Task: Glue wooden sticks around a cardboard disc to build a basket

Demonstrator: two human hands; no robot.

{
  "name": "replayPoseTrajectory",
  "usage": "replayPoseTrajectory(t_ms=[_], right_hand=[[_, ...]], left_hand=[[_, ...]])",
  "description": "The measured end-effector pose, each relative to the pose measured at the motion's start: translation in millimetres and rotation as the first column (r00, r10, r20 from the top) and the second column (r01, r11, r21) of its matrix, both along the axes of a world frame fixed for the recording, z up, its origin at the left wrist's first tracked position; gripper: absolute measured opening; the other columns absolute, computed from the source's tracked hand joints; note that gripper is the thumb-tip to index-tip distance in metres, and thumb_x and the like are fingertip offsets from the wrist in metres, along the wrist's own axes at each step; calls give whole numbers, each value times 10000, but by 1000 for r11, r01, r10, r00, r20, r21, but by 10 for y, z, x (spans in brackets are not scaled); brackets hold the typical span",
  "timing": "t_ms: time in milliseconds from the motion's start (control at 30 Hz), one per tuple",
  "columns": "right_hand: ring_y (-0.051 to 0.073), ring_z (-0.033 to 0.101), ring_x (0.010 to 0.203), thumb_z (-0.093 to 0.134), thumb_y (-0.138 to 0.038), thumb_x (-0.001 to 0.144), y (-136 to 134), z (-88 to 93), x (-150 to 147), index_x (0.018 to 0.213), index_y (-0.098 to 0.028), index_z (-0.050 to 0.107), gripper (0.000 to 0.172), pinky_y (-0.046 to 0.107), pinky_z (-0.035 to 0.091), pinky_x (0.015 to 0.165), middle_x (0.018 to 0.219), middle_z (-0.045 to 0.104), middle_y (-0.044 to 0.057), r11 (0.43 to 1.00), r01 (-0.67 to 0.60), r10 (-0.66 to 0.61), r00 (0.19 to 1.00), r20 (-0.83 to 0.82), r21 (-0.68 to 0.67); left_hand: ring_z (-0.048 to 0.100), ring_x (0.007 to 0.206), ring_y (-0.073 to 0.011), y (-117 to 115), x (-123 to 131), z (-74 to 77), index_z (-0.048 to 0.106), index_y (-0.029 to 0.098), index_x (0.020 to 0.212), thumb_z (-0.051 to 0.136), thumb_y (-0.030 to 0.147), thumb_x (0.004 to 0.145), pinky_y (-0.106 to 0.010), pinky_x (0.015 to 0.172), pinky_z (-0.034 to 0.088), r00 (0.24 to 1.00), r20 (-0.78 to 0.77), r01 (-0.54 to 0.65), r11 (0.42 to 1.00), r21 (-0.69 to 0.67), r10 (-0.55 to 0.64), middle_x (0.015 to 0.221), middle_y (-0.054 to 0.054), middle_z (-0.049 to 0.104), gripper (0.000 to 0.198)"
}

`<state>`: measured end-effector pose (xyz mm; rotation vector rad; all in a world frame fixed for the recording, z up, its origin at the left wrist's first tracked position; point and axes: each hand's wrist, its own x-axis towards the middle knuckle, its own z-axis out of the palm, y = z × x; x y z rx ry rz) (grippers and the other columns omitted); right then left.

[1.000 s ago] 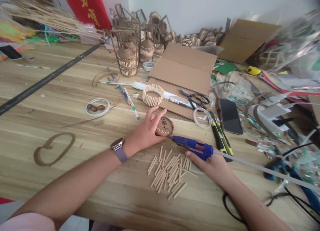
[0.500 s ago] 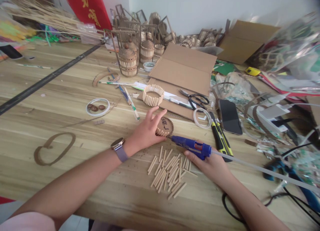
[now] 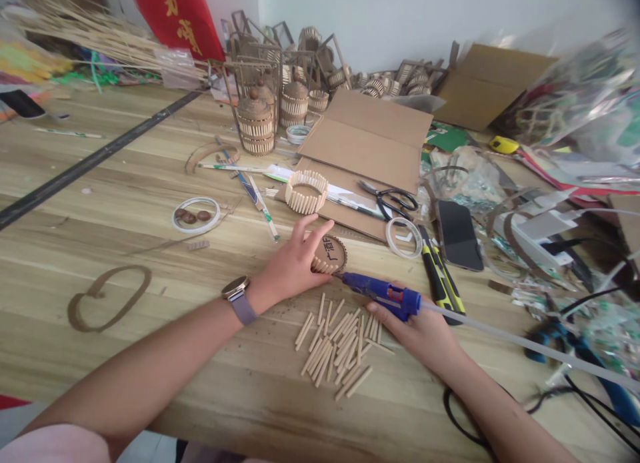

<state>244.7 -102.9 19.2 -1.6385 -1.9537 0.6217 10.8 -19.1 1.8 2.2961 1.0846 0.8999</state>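
My left hand (image 3: 293, 263), with a watch on its wrist, holds a round cardboard disc (image 3: 334, 251) with short sticks glued along its near edge, fingers pressed round it on the table. My right hand (image 3: 423, 333) grips a blue glue gun (image 3: 383, 293) with a long clear glue stick out the back. Its nozzle touches the disc's near rim. A pile of several short wooden sticks (image 3: 337, 343) lies on the table just in front of both hands.
A finished stick ring (image 3: 306, 191) lies on flat cardboard (image 3: 367, 139) behind the disc. Scissors (image 3: 395, 199), a tape roll (image 3: 404, 236), a yellow-black knife (image 3: 440, 276) and a phone (image 3: 457, 234) sit to the right. Small stick baskets (image 3: 256, 123) stand at the back.
The glue gun and my right hand have slid slightly left along the disc's rim. My left hand keeps the same hold.
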Motion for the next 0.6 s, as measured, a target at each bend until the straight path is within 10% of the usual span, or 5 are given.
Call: replayPoseTrajectory(t_ms=[600], right_hand=[[200,622,630,552,-451,835,-8,1,10,752,-232,574,235,293,485,567,699,666,24,1000,-6,7,1000,26,-19]], left_hand=[[457,1268,-359,10,2,-2,242,304,1402,835,204,638,-563,1047,441,1000,-10,-1,1000,7,1,1451,-140,262,972]])
